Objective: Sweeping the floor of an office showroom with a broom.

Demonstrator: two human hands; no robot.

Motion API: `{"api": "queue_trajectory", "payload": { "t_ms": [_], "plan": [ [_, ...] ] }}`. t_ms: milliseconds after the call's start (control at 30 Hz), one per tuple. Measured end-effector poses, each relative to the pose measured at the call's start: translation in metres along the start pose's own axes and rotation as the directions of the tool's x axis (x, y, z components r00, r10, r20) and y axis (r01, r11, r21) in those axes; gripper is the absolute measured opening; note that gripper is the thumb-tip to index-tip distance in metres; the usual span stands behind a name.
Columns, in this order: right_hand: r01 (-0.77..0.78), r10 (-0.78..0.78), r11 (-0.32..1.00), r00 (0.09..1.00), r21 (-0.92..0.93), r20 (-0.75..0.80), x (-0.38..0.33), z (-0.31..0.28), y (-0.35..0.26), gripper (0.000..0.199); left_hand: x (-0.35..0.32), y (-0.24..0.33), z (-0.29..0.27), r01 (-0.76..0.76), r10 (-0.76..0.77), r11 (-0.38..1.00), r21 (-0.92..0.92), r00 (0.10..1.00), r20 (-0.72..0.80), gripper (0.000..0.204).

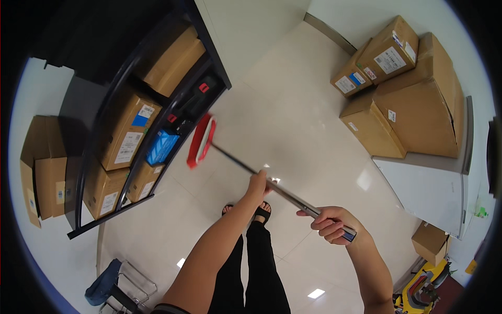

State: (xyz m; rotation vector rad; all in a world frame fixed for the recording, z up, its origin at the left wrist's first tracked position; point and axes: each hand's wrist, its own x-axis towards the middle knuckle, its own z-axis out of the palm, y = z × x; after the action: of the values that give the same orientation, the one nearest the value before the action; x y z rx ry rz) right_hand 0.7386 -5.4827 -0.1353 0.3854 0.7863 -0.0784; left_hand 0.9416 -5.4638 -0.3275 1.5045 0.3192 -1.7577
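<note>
Glossy pale tiles make up the floor [314,136], with light glinting off them in several spots. On the left stands a black shelf [210,44] loaded with cartons [125,128], a blue box [162,146] and dark items with red patches. Beyond its far side, by the wall, is an open carton [49,178]. Lower left sits a stool [104,280] with a navy seat and metal legs. At right, more cartons [418,99] are piled on a white cabinet [423,180]; near its foot are a small carton [430,242] and something yellow [415,285], cut off by the dark rim.

The mop [290,196] slants across the middle, its red and white head [198,141] right by the shelf's edge, slightly blurred; whether the two touch, I cannot tell. Sandalled feet [264,212] stand just below the pole in view.

The left hand [258,187] is closed round the pole partway along, most of its fingers hidden. The right hand [333,225] grips near the butt end, fingers curled fully around, thumb reaching along underneath; a short bluish tip sticks out past the palm.
</note>
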Motion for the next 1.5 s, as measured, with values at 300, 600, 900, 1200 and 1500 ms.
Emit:
{"api": "queue_trajectory", "payload": {
  "t_ms": [300, 600, 900, 1200, 1500],
  "plan": [
    [0.327, -0.316, 0.937, 0.944, 0.127, -0.094, -0.036, -0.018, 0.09, 0.044, -0.016, -0.035, 0.053, 0.088, -0.17, 0.865, 0.493, 0.978, 0.125, 0.025],
    [0.298, -0.296, 0.954, 0.954, 0.033, -0.046, -0.068, 0.008, 0.125, 0.048, -0.105, -0.017, 0.042, 0.12, -0.144, 0.939, 0.324, 0.988, 0.053, 0.026],
    [0.29, -0.512, 0.658, 0.849, 0.695, 0.13, -0.01, -0.1, 0.144, 0.048, 0.01, -0.119, 0.052, 0.0, -0.062, 0.903, 0.43, 0.99, 0.13, 0.042],
    [0.324, -0.178, 0.938, 0.763, 0.128, -0.621, -0.182, 0.024, 0.241, 0.05, -0.216, -0.219, 0.107, 0.397, -0.635, 0.699, 0.595, 0.728, 0.258, 0.04],
    [0.204, -0.184, 0.976, 0.961, 0.08, -0.207, -0.092, 0.006, 0.256, 0.049, -0.211, -0.116, -0.031, 0.234, -0.251, 0.906, 0.353, 0.968, 0.004, 0.027]
  ]
}}
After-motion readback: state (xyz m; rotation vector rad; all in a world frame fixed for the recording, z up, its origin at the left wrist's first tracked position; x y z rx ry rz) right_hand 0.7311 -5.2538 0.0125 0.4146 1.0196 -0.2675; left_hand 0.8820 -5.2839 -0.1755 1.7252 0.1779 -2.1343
